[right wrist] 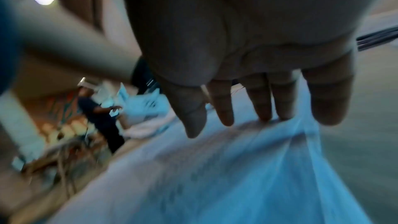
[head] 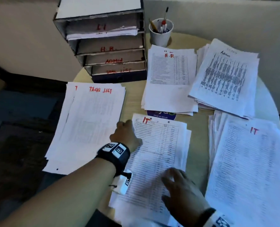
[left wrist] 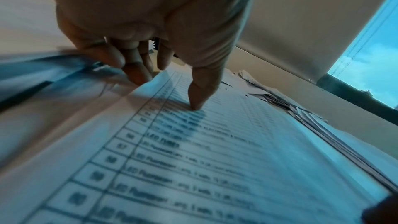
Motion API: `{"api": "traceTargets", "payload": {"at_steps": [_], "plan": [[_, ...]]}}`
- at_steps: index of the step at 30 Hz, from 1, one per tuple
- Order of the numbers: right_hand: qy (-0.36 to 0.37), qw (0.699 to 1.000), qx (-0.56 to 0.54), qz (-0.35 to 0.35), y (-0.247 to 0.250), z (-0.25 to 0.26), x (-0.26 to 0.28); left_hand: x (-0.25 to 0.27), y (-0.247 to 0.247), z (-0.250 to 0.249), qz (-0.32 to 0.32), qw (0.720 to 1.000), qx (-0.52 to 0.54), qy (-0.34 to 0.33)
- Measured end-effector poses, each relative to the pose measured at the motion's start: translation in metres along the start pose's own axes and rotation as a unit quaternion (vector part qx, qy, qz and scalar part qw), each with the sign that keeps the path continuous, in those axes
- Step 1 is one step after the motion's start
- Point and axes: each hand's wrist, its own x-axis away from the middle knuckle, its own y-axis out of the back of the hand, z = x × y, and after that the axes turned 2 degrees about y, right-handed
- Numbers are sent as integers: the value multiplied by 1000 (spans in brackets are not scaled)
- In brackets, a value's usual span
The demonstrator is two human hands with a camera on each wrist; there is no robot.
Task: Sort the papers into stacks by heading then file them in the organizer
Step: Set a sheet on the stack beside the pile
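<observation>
A cardboard organizer [head: 103, 45] with shelves marked IT, H.R., ADMIN and TASK LIST stands at the back of the round table [head: 132, 99]. Sorted stacks lie around it: Task List [head: 90, 122] on the left, H.R. [head: 168, 79], Admin [head: 226, 76], and a big IT stack [head: 250, 169] on the right. A thinner IT stack [head: 159, 153] [left wrist: 215, 159] lies in the middle. My left hand [head: 126, 133] [left wrist: 168, 83] pinches its upper left edge, thumb [left wrist: 198, 98] on top. My right hand [head: 177, 182] [right wrist: 247, 108] lies flat on its lower part, fingers spread.
A white cup [head: 160, 32] with pens stands right of the organizer. A purple round sticker [head: 160, 114] peeks out below the H.R. stack. The floor lies dark to the left of the table. A person [right wrist: 101, 113] stands far off in the right wrist view.
</observation>
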Motion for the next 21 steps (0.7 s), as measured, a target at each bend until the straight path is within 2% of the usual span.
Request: {"api": "traceTargets", "payload": {"at_steps": [1,2,6,9,11,12,14,15,17,19,21], "plan": [[-26,999,18,27,-2,6,2,-2,1,-2,-4,1000,13,-1],[-39,998,35,24,-3,10,4,-4,0,-2,-16,999,40,-8],[-9,1000,9,24,-3,3,8,8,2,-1,-46,978,199,-46],[37,998,-35,-35,-6,-12,10,26,0,11,-45,968,231,-82],[27,983,-146,-111,-5,-19,10,40,-1,24,-61,954,278,-90],[-15,959,-219,-181,-2,-22,9,48,1,28,-62,940,324,-89],[-103,868,-357,-331,6,-30,5,69,10,32,-33,901,422,-97],[-119,826,-411,-367,12,-34,4,79,15,31,-1,881,458,-119],[-89,767,-513,-376,23,-39,3,94,23,31,89,856,474,-185],[-52,755,-543,-363,35,-38,10,97,25,34,167,857,422,-245],[-54,760,-553,-338,42,-41,18,84,22,39,166,882,377,-230]]}}
